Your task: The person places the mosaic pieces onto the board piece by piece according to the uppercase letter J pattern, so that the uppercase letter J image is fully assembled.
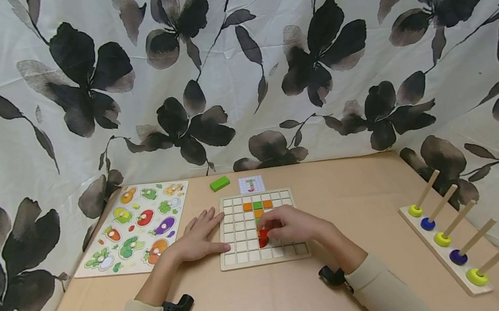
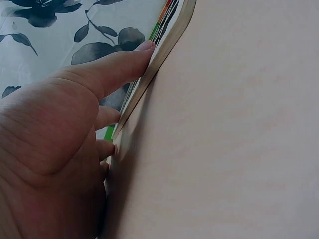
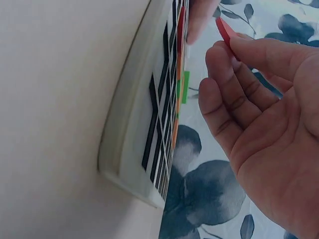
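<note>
A pale grid board [image 1: 240,258] lies flat in front of me, with orange, green and red square tiles set in some of its cells. My right hand [image 1: 295,225] is over the board's right half and pinches a thin red tile [image 3: 227,32] between thumb and fingertips, raised off the board. Another red tile [image 3: 180,30] sits in the grid below it. My left hand [image 1: 198,238] rests at the board's left edge with fingers fairly straight. In the left wrist view the thumb [image 2: 124,67] touches the board's rim.
Behind the board are a small pattern card [image 1: 251,185] and a green block [image 1: 220,183]. A vegetable picture board [image 1: 136,226] lies to the left. On the right stands a peg rack [image 1: 448,255] with yellow and blue rings. A floral cloth [image 1: 237,71] hangs beyond the table.
</note>
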Demonstrator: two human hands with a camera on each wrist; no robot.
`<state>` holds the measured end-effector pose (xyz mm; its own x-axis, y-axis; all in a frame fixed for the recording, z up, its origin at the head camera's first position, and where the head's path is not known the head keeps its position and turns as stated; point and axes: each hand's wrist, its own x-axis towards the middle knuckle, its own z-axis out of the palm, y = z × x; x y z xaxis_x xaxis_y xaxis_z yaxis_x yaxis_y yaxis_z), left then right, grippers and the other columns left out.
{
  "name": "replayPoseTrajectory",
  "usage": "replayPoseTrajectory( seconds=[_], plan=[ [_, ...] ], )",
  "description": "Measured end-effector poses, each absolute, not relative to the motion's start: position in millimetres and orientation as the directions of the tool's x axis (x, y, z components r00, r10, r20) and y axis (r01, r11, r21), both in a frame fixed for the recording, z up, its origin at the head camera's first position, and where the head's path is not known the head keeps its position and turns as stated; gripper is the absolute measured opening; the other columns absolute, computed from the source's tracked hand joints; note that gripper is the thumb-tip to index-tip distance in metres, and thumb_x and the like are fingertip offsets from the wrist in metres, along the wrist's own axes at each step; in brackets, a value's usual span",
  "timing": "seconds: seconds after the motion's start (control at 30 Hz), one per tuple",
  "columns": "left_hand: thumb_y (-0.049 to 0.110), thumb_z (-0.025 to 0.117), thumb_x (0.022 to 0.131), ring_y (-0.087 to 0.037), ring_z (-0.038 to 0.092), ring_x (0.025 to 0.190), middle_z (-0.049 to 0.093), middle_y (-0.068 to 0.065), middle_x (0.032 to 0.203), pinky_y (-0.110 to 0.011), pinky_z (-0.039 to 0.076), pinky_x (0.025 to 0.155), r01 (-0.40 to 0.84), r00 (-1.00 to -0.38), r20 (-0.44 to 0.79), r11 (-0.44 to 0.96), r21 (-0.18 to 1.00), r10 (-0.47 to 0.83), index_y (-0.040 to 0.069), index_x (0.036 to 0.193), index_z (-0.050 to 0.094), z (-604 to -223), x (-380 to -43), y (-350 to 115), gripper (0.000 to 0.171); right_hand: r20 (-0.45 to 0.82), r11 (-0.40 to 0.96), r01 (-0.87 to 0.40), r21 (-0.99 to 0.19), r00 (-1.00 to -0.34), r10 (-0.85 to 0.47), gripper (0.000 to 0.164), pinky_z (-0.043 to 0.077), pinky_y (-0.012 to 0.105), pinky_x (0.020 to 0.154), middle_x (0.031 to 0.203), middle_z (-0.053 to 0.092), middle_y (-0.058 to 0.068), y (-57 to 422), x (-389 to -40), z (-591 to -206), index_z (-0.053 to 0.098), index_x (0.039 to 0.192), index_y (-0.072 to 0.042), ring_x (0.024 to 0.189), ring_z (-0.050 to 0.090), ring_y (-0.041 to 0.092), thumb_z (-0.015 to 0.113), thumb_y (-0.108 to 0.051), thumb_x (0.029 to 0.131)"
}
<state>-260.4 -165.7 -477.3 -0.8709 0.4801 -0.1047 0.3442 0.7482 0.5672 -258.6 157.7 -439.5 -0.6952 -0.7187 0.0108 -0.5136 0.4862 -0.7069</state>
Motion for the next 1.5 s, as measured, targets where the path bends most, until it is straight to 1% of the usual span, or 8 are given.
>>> replayPoseTrajectory(
  seconds=[0.2, 0.33, 0.5, 0.67, 0.8, 0.93, 1.13, 1.5],
  plan=[
    [0.06, 0.073, 0.089, -0.04, -0.001, 0.163, 0.008, -0.016, 0.176, -0.06, -0.003, 0.129, 0.346, -0.87, -0.104, 0.747, 0.568, 0.482, 0.017, 0.166, 0.029, -477, -260, -166, 0.099, 0.027, 0.473, -0.504, -0.722, -0.704, -0.709, 0.015, 0.055, 0.026, 0.075, 0.091, 0.071, -0.004, 146, -257, -441, 0.064, 0.101, -0.019, 0.084, 0.064, 0.01, 0.069, -0.006, 0.098],
    [0.061, 0.073, 0.089, -0.04, -0.001, 0.163, 0.008, -0.016, 0.176, -0.061, -0.003, 0.129, 0.346, -0.87, -0.103, 0.747, 0.568, 0.482, 0.017, 0.166, 0.029, -477, -260, -165, 0.099, 0.05, 0.452, -0.507, -0.734, -0.704, -0.709, 0.013, 0.056, 0.027, 0.078, 0.094, 0.075, 0.0, 140, -256, -443, 0.064, 0.099, -0.019, 0.084, 0.066, 0.01, 0.071, -0.007, 0.097],
    [0.062, 0.072, 0.089, -0.04, -0.001, 0.163, 0.008, -0.017, 0.176, -0.061, -0.002, 0.129, 0.349, -0.871, -0.099, 0.747, 0.565, 0.481, 0.017, 0.166, 0.03, -477, -260, -165, 0.099, 0.073, 0.449, -0.525, -0.723, -0.704, -0.706, 0.01, 0.056, 0.025, 0.075, 0.089, 0.072, -0.004, 131, -255, -442, 0.066, 0.098, -0.017, 0.081, 0.065, 0.009, 0.072, -0.009, 0.097],
    [0.061, 0.072, 0.089, -0.04, -0.001, 0.163, 0.007, -0.016, 0.176, -0.061, -0.003, 0.129, 0.346, -0.871, -0.102, 0.747, 0.568, 0.481, 0.017, 0.166, 0.029, -477, -260, -165, 0.098, 0.069, 0.452, -0.526, -0.72, -0.702, -0.709, 0.011, 0.056, 0.025, 0.072, 0.091, 0.068, -0.004, 125, -254, -441, 0.07, 0.106, -0.015, 0.08, 0.063, 0.011, 0.071, -0.008, 0.098],
    [0.06, 0.072, 0.09, -0.04, -0.002, 0.163, 0.007, -0.016, 0.176, -0.061, -0.003, 0.129, 0.341, -0.872, -0.107, 0.749, 0.569, 0.478, 0.017, 0.166, 0.029, -475, -259, -164, 0.098, 0.068, 0.466, -0.535, -0.705, -0.704, -0.707, 0.023, 0.055, 0.024, 0.075, 0.103, 0.07, -0.005, 124, -254, -441, 0.074, 0.119, -0.013, 0.086, 0.061, 0.012, 0.069, -0.005, 0.098],
    [0.06, 0.072, 0.09, -0.042, -0.002, 0.162, 0.007, -0.018, 0.175, -0.062, -0.003, 0.129, 0.343, -0.87, -0.106, 0.747, 0.57, 0.481, 0.016, 0.166, 0.029, -474, -259, -165, 0.098, 0.059, 0.471, -0.536, -0.701, -0.701, -0.71, 0.028, 0.054, 0.023, 0.076, 0.107, 0.071, -0.003, 125, -254, -441, 0.077, 0.123, -0.012, 0.089, 0.06, 0.011, 0.068, -0.004, 0.098],
    [0.06, 0.071, 0.09, -0.043, -0.001, 0.162, 0.008, -0.019, 0.175, -0.063, -0.002, 0.128, 0.357, -0.869, -0.094, 0.748, 0.56, 0.485, 0.015, 0.166, 0.029, -475, -260, -166, 0.098, 0.059, 0.466, -0.562, -0.683, -0.679, -0.732, 0.026, 0.051, 0.023, 0.075, 0.101, 0.071, -0.004, 124, -255, -441, 0.079, 0.12, -0.012, 0.087, 0.058, 0.011, 0.068, -0.003, 0.098],
    [0.061, 0.072, 0.089, -0.038, -0.002, 0.163, 0.006, -0.015, 0.176, -0.058, -0.004, 0.13, 0.338, -0.871, -0.113, 0.75, 0.569, 0.478, 0.018, 0.166, 0.028, -476, -260, -165, 0.099, 0.036, 0.479, -0.519, -0.708, -0.704, -0.709, 0.012, 0.053, 0.023, 0.075, 0.094, 0.072, -0.004, 122, -255, -447, 0.076, 0.107, -0.011, 0.086, 0.06, 0.011, 0.072, -0.007, 0.097]
  ],
)
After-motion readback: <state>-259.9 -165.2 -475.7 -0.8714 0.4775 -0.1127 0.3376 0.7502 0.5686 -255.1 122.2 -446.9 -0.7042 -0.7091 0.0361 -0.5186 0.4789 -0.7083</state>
